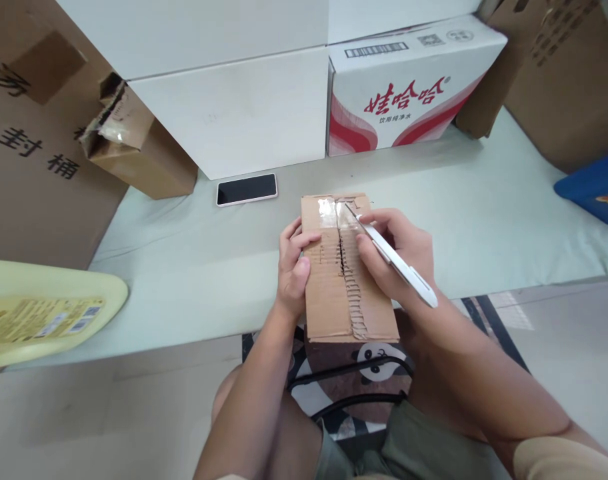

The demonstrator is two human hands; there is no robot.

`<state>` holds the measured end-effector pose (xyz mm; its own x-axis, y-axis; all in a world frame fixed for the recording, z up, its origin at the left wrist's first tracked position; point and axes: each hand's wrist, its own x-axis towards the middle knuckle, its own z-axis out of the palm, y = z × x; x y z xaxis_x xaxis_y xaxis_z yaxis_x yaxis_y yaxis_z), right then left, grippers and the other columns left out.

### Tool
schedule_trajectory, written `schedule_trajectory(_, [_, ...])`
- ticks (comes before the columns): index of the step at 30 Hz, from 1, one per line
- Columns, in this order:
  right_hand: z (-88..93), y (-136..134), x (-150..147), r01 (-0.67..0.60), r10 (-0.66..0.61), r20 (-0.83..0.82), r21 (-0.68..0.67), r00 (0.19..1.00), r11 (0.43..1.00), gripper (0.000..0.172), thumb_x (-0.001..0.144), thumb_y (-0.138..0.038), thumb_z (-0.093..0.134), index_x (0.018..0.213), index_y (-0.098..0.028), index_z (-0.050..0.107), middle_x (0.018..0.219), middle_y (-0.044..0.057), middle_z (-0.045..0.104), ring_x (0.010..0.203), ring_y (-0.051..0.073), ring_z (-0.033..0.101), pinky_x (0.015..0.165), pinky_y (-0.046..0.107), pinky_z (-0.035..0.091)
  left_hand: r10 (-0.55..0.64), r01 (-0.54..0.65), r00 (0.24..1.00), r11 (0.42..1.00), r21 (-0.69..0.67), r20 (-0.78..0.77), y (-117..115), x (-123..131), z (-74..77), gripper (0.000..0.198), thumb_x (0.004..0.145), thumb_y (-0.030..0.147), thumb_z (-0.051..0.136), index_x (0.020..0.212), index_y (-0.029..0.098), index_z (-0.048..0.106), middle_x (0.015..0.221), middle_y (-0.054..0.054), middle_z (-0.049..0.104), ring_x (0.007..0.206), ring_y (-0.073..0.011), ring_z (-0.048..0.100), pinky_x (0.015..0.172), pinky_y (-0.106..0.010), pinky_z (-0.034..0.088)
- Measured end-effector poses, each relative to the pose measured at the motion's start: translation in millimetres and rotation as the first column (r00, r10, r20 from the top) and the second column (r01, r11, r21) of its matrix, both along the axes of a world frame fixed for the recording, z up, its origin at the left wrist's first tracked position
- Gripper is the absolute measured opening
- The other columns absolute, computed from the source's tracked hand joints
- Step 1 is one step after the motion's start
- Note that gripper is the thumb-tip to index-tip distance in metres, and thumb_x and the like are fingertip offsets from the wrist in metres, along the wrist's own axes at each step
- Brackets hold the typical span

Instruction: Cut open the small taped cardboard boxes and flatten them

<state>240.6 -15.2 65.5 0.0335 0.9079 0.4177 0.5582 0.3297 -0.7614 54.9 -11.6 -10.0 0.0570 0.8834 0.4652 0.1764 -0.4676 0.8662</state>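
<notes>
A small brown cardboard box (324, 293) lies at the table's front edge, its near end jutting past the edge over my lap. Down the middle of its top runs a torn, ragged seam, with shiny clear tape (328, 212) across the far end. My left hand (295, 263) grips the box's left side, fingers curled over the top. In my right hand (394, 247) is a white utility knife (401, 265), its blade tip at the taped part of the seam. The fingers of that hand are wrapped round the knife's handle.
Behind the box lies a phone (247, 190), screen dark. White cartons (234, 120) and a red-and-white carton (404, 100) stand at the back. An opened cardboard box (149, 153) is at left, a yellow bottle (49, 313) front left, a blue object (597, 187) far right.
</notes>
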Motion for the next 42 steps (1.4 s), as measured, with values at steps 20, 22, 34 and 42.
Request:
schedule_trajectory(20, [-1.3,-7.4,-1.3,0.128,-0.13,0.088,0.029,0.988,0.991,0.011,0.084,-0.031,0.049,0.09,-0.025,0.056,0.058,-0.004,0.058,0.051,0.015,0.052,0.053,0.031,0.04,0.002,-0.003,0.998,1.0,0.019,0.055,1.0,1.1,-2.0,0.039,0.098,0.054,0.04,0.12,0.033,0.066,0.143,-0.006,0.051,0.143,-0.0323,0.042,0.118,-0.056,0.037])
schedule_trajectory(22, [-2.2,-7.0,-1.2,0.147,-0.153,0.105,0.062,0.983,0.987,0.014,0.084,-0.033,0.05,0.092,-0.024,0.056,0.06,-0.003,0.06,0.051,0.015,0.052,0.053,0.03,0.039,-0.003,0.001,0.999,0.999,0.034,0.049,1.8,0.2,-2.9,0.039,0.098,0.054,0.04,0.121,0.034,0.066,0.143,-0.006,0.051,0.143,-0.0324,0.042,0.118,-0.056,0.037])
schedule_trajectory(34, [-1.9,-5.1,-0.4,0.104,-0.107,0.169,0.026,0.98,0.994,0.017,0.085,-0.034,0.05,0.092,-0.023,0.06,0.057,-0.004,0.058,0.048,0.013,0.051,0.052,0.028,0.039,0.016,-0.02,0.997,0.998,0.058,0.072,3.8,2.1,-7.8,0.038,0.099,0.051,0.04,0.122,0.035,0.066,0.142,-0.005,0.052,0.143,-0.0312,0.042,0.117,-0.056,0.038])
schedule_trajectory(42, [-0.2,-6.8,-0.7,0.082,-0.094,0.175,0.074,0.98,0.994,0.013,0.083,-0.03,0.05,0.086,-0.023,0.059,0.053,-0.006,0.052,0.043,0.012,0.047,0.048,0.026,0.037,0.024,-0.028,0.998,0.998,0.059,0.056,4.1,1.4,-8.4,0.04,0.099,0.052,0.038,0.12,0.033,0.066,0.142,-0.007,0.052,0.143,-0.0324,0.043,0.116,-0.058,0.039])
